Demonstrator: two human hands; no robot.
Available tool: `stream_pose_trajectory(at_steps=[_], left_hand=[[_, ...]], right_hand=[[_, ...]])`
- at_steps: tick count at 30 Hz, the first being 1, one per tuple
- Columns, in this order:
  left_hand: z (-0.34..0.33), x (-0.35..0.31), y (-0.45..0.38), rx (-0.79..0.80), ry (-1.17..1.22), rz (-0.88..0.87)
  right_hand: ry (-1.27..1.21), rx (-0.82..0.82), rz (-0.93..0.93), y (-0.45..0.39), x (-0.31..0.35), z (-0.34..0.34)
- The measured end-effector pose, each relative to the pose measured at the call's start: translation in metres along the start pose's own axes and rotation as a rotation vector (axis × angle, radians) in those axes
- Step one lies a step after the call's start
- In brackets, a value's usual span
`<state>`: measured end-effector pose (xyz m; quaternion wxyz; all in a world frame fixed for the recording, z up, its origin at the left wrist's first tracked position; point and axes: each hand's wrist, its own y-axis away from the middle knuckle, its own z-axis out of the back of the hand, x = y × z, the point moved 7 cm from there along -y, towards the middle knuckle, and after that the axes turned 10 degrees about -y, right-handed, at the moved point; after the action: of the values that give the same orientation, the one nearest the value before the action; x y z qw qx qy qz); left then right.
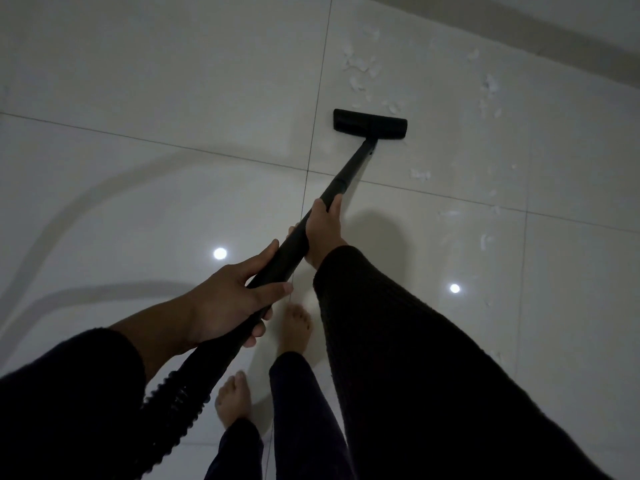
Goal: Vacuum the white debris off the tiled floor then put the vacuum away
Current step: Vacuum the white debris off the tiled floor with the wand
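Observation:
A black vacuum wand (341, 178) slants from my hands up to its flat black floor head (370, 124), which rests on the glossy white tiled floor (156, 81). My left hand (228, 299) grips the lower wand near the ribbed hose (173, 410). Higher on the wand, my right hand (323, 233) is wrapped around it. White debris (360, 69) lies in scattered flakes just beyond the head, with more debris to the right (490, 88) and a small clump (419, 174) beside the wand.
My bare feet (294, 327) stand on the tiles under the wand. A wall base (519, 26) runs along the top right. Two ceiling lights reflect in the floor (219, 253). Dark grout lines cross the tiles.

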<state>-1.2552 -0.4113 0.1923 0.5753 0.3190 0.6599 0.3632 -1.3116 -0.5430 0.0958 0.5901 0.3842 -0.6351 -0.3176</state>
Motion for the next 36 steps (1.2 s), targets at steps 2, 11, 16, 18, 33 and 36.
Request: stream_pose_trajectory(at_steps=[2, 11, 16, 18, 33, 36], left_hand=[[0.005, -0.015, -0.005, -0.012, 0.012, -0.002], [0.037, -0.059, -0.03, -0.039, 0.013, 0.0], [0.062, -0.083, -0.048, -0.023, 0.012, -0.017], [0.075, -0.093, -0.055, -0.023, -0.021, -0.022], [0.176, -0.153, -0.086, 0.002, -0.043, 0.002], [0.183, -0.163, -0.099, 0.013, -0.026, 0.001]], right_hand=[[0.006, 0.009, 0.0, -0.006, 0.014, -0.008], [0.03, 0.028, -0.001, -0.033, 0.055, -0.047], [0.03, 0.023, 0.007, -0.051, 0.076, -0.071], [0.023, 0.024, 0.008, -0.058, 0.086, -0.083], [-0.019, -0.059, -0.02, -0.087, 0.131, -0.18], [-0.005, -0.067, -0.016, -0.097, 0.144, -0.187]])
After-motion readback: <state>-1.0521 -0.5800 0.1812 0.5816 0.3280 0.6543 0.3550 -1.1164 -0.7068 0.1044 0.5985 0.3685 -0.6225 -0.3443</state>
